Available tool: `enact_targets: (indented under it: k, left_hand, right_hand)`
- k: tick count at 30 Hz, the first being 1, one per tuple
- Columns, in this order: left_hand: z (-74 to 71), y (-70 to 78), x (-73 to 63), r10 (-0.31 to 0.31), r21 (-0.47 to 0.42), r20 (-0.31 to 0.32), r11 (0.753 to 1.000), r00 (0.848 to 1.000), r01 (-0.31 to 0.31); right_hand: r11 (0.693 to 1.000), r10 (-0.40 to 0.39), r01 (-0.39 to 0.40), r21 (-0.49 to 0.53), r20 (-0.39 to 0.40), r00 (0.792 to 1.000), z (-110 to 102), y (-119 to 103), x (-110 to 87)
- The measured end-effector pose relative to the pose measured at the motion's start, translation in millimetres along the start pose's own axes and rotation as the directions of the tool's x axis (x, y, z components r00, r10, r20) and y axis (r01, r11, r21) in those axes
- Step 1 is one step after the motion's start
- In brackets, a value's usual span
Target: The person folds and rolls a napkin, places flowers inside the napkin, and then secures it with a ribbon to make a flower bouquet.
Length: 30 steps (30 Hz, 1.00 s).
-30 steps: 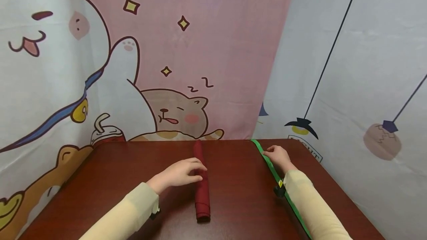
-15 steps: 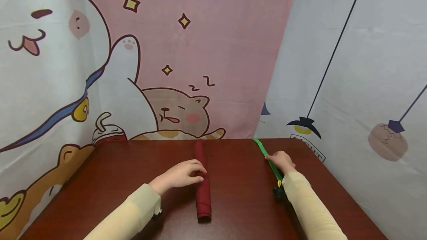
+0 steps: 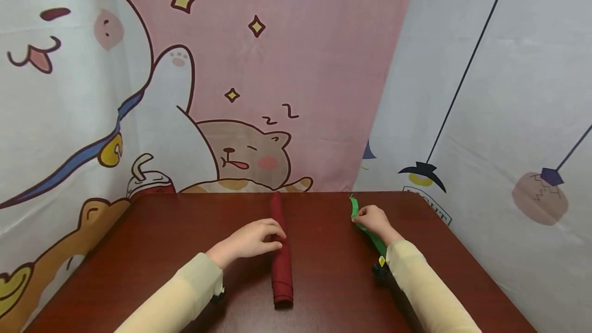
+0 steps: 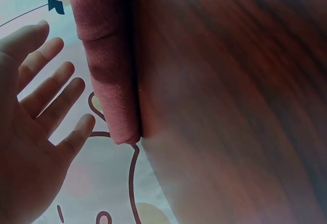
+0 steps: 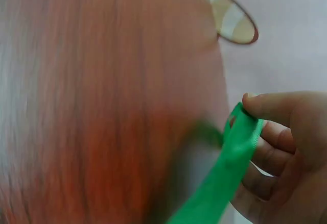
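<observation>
A dark red rolled cloth (image 3: pixel 281 276) lies lengthwise on the table, pointing away from me. My left hand (image 3: pixel 250 239) hovers at its left side, overlapping the roll in the head view. In the left wrist view, the fingers of this left hand (image 4: pixel 30 117) are spread and relaxed beside the rolled cloth (image 4: pixel 107 76), holding nothing. At the right, my right hand (image 3: pixel 376 221) pinches a green ribbon (image 3: pixel 354 205) between thumb and fingers. The right wrist view shows the ribbon (image 5: pixel 232 155) folded over at the fingertips, its length trailing toward the wrist.
The brown wooden table (image 3: pixel 194 225) carries both things. Behind it hangs a pink and white curtain (image 3: pixel 324 66) with cartoon animals, close along the table's far edge. A black wrist camera (image 3: pixel 381 274) sits under the right cuff.
The right hand first touched the ribbon lying straight on the table, then pinched it and shifted it left, and the ribbon now bends with its near length drawn up. The left hand has hardly moved.
</observation>
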<state>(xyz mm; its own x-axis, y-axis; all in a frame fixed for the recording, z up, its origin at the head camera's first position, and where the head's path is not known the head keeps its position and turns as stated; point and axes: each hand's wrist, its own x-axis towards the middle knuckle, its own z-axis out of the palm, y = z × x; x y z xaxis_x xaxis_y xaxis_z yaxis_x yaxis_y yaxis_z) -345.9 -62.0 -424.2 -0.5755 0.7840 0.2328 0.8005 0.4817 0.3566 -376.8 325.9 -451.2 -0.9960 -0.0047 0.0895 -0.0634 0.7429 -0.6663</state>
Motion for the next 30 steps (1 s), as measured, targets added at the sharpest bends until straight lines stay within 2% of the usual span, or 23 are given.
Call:
enact_targets:
  k: [4,8,12,15,20,26,28,30]
  left_hand:
    - [-4.6,2.4,1.8,0.003,-0.003,-0.010,1.000,1.000,-0.003]
    - [-5.8,4.4,2.3,0.001,-0.021,-0.020,1.000,1.000,-0.001]
    - [-5.8,8.0,4.9,-0.013,-0.081,-0.037,0.997,0.999,0.010]
    - [-6.6,10.7,9.4,-0.034,-0.195,-0.069,0.981,0.997,0.020]
    - [-13.6,16.2,19.4,-0.085,-0.404,-0.112,0.914,0.990,0.033]
    - [-23.2,19.7,26.9,-0.193,-0.518,-0.110,0.849,0.975,0.110]
    - [-26.1,19.4,27.8,-0.224,-0.570,-0.100,0.811,0.969,0.129]
    - [-29.1,19.2,27.8,-0.234,-0.639,-0.077,0.758,0.969,0.132]
  right_hand:
    - [0.996,-0.073,0.069,0.057,0.077,0.994,4,-24,-1.0]
    - [0.985,-0.140,0.122,0.119,0.157,0.978,11,-49,-5.3]
    - [0.970,-0.220,0.184,0.159,0.246,0.944,15,-71,-9.5]
    - [0.956,-0.281,0.239,0.168,0.303,0.911,17,-85,-11.3]
    - [0.930,-0.341,0.257,0.262,0.359,0.869,20,-111,-12.7]
    - [0.906,-0.359,0.213,0.366,0.397,0.845,24,-140,-12.5]
    - [0.898,-0.368,0.205,0.390,0.410,0.834,24,-148,-12.1]
    - [0.888,-0.385,0.206,0.410,0.422,0.820,22,-157,-12.0]
